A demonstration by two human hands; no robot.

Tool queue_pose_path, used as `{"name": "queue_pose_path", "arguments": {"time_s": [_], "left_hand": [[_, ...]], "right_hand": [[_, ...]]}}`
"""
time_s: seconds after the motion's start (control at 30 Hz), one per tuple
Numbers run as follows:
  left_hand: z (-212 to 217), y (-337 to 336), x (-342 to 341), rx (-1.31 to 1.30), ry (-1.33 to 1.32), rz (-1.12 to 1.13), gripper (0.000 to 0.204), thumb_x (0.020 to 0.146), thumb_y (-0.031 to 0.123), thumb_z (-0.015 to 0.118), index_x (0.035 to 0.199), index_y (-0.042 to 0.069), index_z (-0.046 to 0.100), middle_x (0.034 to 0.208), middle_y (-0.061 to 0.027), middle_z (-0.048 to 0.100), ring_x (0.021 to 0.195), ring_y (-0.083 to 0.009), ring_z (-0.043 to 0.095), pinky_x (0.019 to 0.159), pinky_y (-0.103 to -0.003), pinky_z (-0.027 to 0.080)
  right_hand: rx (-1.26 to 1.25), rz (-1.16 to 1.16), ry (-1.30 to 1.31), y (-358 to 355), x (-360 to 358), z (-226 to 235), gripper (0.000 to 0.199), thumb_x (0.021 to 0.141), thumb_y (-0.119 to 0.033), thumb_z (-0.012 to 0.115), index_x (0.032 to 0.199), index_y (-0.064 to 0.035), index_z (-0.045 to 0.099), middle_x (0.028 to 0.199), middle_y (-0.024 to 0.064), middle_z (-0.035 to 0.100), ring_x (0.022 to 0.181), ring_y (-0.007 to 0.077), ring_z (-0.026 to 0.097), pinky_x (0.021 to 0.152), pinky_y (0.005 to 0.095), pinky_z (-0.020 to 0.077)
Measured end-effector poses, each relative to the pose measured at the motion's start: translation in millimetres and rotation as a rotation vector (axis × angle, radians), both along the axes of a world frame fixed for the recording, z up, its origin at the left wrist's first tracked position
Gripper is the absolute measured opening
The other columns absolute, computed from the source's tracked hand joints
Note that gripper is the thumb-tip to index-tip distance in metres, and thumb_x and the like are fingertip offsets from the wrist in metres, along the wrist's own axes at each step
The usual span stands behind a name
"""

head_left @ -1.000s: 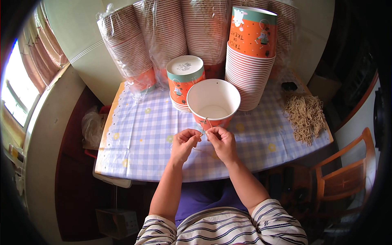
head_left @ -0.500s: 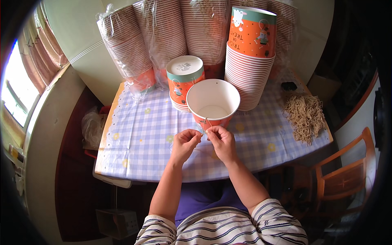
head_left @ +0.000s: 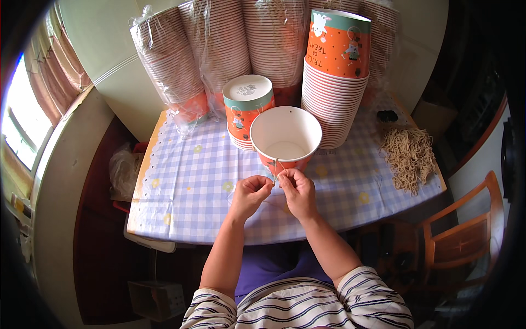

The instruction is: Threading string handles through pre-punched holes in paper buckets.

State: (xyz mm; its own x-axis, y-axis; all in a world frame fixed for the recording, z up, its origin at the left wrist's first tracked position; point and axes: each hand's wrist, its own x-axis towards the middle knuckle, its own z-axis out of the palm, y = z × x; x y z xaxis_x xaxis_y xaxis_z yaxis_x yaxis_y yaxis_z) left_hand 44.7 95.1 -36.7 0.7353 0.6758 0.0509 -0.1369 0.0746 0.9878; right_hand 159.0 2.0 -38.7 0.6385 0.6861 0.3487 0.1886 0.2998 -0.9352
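Observation:
An orange paper bucket [head_left: 285, 127] with a white inside stands upright, its mouth tilted into view. A small dark hole shows near its far rim. At the near rim a thin tan cord [head_left: 277, 163] passes over the edge and hangs down the outside. My left hand [head_left: 250, 196] pinches the cord just in front of the bucket, thumb against forefinger. Close beside it my right hand [head_left: 298, 192] is closed on the cord too, fingertips almost meeting the left ones. Any knot between the fingers is too small to make out.
A short stack of upside-down buckets [head_left: 247, 112] stands behind on the left, a tall stack [head_left: 335, 104] on the right. Plastic-wrapped stacks [head_left: 219, 49] line the back. A pile of tan cords [head_left: 410, 159] lies at the right of the checked tablecloth [head_left: 186, 192]. A wooden chair [head_left: 460, 241] is beside the table.
My left hand has shifted slightly right, closer to the right hand. The cord between the fingertips sits a little differently. The bucket has barely moved.

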Motion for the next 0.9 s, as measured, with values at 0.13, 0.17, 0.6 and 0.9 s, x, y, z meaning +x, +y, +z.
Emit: {"name": "queue_pose_path", "arguments": {"time_s": [0.13,0.17,0.6,0.9], "left_hand": [[1,-1,0,-0.004,0.022,0.001,0.005,0.083,0.005,0.062,0.083,0.0,0.063,0.071,0.0023,0.058,0.061,-0.0027,0.046,0.054,-0.018,0.036],[3,-1,0,-0.014,0.022,0.004,0.006,0.083,0.005,0.062,0.084,0.0,0.064,0.071,0.0017,0.059,0.061,-0.0027,0.046,0.054,-0.018,0.036],[-2,6,-7,0.14,0.226,-0.01,0.017,0.083,0.011,0.064,0.091,-0.004,0.065,0.077,-0.0019,0.064,0.069,-0.0063,0.055,0.063,-0.022,0.046],[5,2,-7,0.179,0.295,-0.028,0.014,0.083,0.011,0.065,0.086,-0.002,0.064,0.075,0.0005,0.062,0.069,-0.0047,0.053,0.062,-0.021,0.044]], "right_hand": [[0.011,-0.023,-0.014,2,0,-2,0.014,0.089,-0.014,0.06,0.087,-0.0003,0.061,0.069,0.0008,0.061,0.063,0.0068,0.055,0.059,0.0231,0.0451],[0.011,-0.023,-0.015,2,1,-3,0.014,0.089,-0.014,0.06,0.087,-0.0003,0.061,0.069,0.0008,0.061,0.063,0.0068,0.055,0.059,0.0231,0.0451],[-0.127,0.262,0.109,3,9,-17,0.013,0.085,-0.014,0.065,0.09,-0.0017,0.064,0.079,0.0012,0.065,0.069,0.0057,0.056,0.062,0.0219,0.0454],[-0.214,0.181,-0.037,-2,8,-6,0.014,0.083,-0.014,0.066,0.088,-0.0003,0.065,0.077,0.0044,0.068,0.065,0.0087,0.057,0.062,0.0251,0.0469]]}}
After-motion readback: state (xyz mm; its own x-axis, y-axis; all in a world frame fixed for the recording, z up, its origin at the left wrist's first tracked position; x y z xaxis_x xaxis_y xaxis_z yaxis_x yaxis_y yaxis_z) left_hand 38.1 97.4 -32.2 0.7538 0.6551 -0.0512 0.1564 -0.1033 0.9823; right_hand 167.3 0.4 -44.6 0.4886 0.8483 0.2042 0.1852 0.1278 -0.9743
